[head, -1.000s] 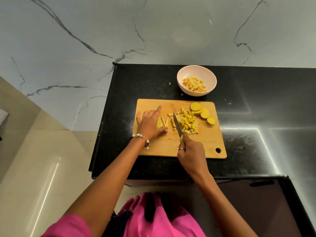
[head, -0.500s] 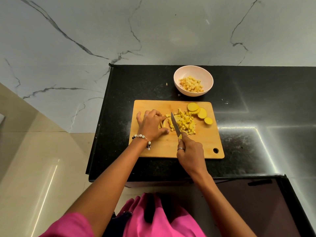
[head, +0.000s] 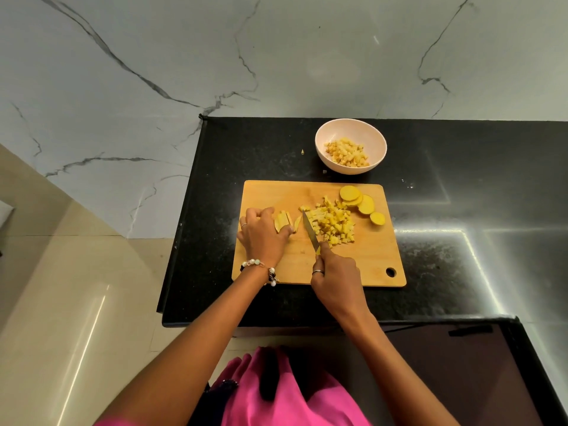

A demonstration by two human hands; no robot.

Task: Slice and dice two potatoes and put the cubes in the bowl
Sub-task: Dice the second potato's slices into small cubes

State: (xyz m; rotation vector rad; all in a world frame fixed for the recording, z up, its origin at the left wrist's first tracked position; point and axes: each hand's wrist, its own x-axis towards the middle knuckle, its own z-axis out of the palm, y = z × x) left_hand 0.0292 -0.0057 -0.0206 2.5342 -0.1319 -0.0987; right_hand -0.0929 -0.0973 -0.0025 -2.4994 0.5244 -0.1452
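On the wooden cutting board [head: 372, 265] lies a heap of yellow potato cubes [head: 333, 224]. Round potato slices [head: 359, 201] sit at its far right. My left hand [head: 262, 233] pinches a bundle of potato sticks [head: 282, 221] at the board's left side. My right hand [head: 333, 276] grips the knife [head: 310, 230]; its blade points away from me, between the sticks and the cube heap. A white bowl [head: 378, 142] with potato cubes in it stands behind the board.
The board lies on a black stone counter [head: 461, 241] whose left edge drops to a beige floor. A marble wall rises behind. A small potato scrap [head: 303, 152] lies on the counter left of the bowl. A dark cabinet front is at lower right.
My left hand went from flat fingers on the sticks to curled round them and drew them left, apart from the knife. The knife stays beside the cube heap.
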